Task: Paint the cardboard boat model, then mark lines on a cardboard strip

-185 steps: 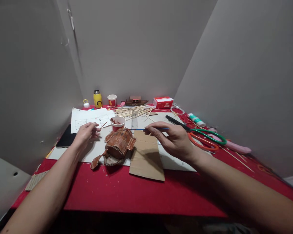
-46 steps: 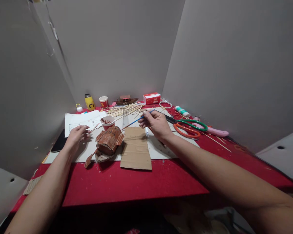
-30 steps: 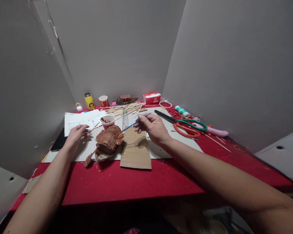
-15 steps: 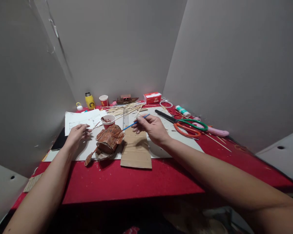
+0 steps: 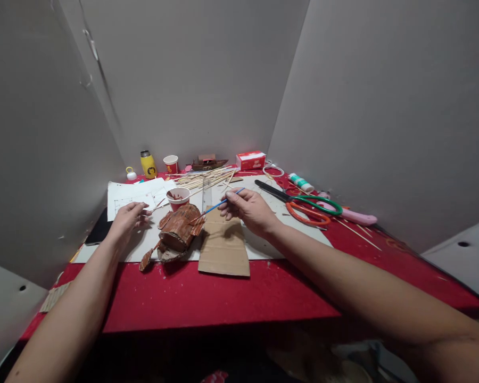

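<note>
Since half a second ago the right hand has barely shifted, the brush tip staying at the model's top edge. Its fingers pinch one thin blue paintbrush, whose long axis runs from upper right down to lower left, bristles toward the brown cardboard model. The left hand rests on the white sheet, fingers loosely curled around a thin stick (hard to make out). Two paper cups: the near cup holds brown paint, the far cup stands by one yellow bottle. Two pairs of scissors lie on the red worktop.
</note>
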Demonstrator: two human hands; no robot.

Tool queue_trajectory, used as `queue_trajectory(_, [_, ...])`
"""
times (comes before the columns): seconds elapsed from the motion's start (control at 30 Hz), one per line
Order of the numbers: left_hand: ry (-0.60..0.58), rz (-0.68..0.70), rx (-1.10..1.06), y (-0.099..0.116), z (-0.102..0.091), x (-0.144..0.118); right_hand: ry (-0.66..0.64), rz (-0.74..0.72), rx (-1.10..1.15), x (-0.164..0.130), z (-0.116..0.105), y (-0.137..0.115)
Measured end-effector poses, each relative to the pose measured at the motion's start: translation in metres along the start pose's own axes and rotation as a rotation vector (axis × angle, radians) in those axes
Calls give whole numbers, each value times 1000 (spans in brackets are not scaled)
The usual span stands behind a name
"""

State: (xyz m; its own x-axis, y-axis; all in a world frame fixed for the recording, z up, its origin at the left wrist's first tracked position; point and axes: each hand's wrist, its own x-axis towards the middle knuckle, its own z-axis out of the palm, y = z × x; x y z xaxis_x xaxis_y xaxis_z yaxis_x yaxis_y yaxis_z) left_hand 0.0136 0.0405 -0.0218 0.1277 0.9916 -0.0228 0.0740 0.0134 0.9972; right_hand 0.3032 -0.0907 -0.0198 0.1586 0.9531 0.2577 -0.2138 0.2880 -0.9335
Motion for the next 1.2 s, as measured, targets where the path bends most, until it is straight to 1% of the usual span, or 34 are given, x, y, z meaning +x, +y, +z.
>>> queue_trajectory(0.1, [3, 0, 4, 0, 0, 0, -44, 37, 12, 0, 0, 1])
queue_trajectory(0.27, [6, 4, 10, 2, 1, -1, -42, 51, 46, 1, -2, 2])
queue_trajectory(0.43, [0, 1, 12, 3, 2, -3, -100, 95, 55, -1, 1, 3])
queue_trajectory(0.6, [-2, 5, 15, 3, 1, -3, -61, 67, 73, -2, 1, 4])
queue_trajectory(0.73, [-10, 0, 12, 2, 1, -2, -89, 65, 60, -6, 6, 4])
queue_trajectory(0.93, [-6, 1, 4, 2, 1, -2, -58, -11, 42, -11, 10, -3])
queue_trajectory(1.1, [4, -11, 14, 3, 2, -3, -117, -69, -7, -16, 13, -9])
queue_trajectory(1.2, [4, -8, 11, 3, 2, -3, -70, -99, -20, -15, 11, -10])
